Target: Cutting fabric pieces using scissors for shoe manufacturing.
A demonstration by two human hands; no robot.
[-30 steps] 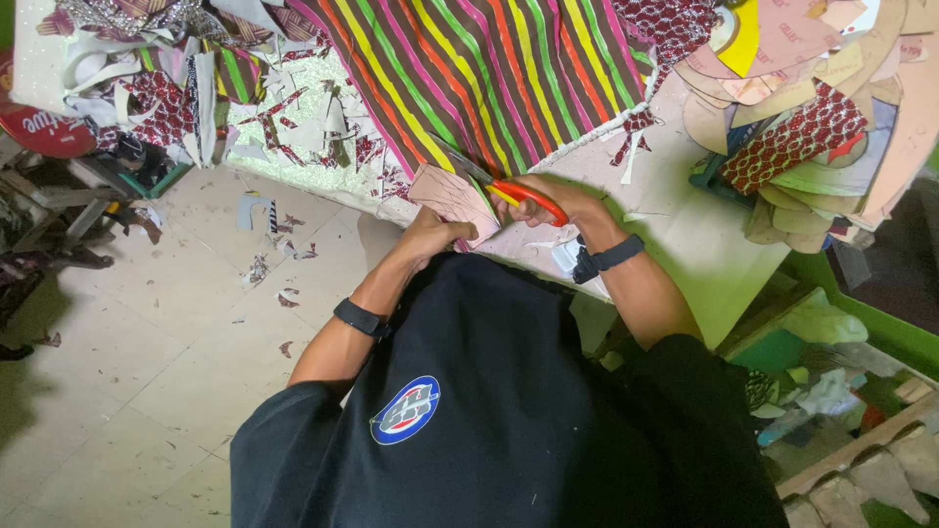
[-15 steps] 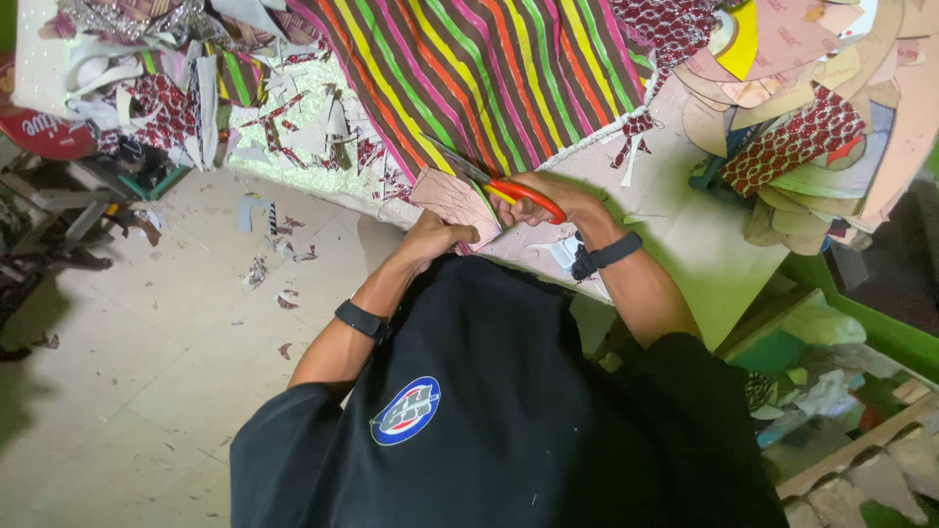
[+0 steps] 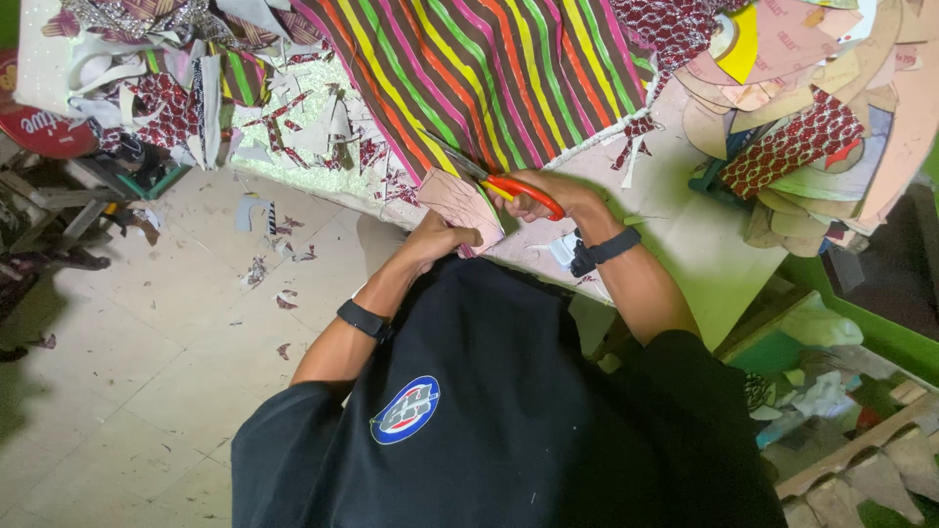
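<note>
Striped cloth (image 3: 489, 78) in green, yellow, orange, pink and dark brown; scissors (image 3: 523, 188) with orange-red handles; pale pink piece (image 3: 460, 200) with fine lines; red-and-white patterned scraps (image 3: 792, 147); black wristbands.

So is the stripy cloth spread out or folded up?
Spread out: the striped cloth lies flat across the table, stripes running unbroken.
</note>
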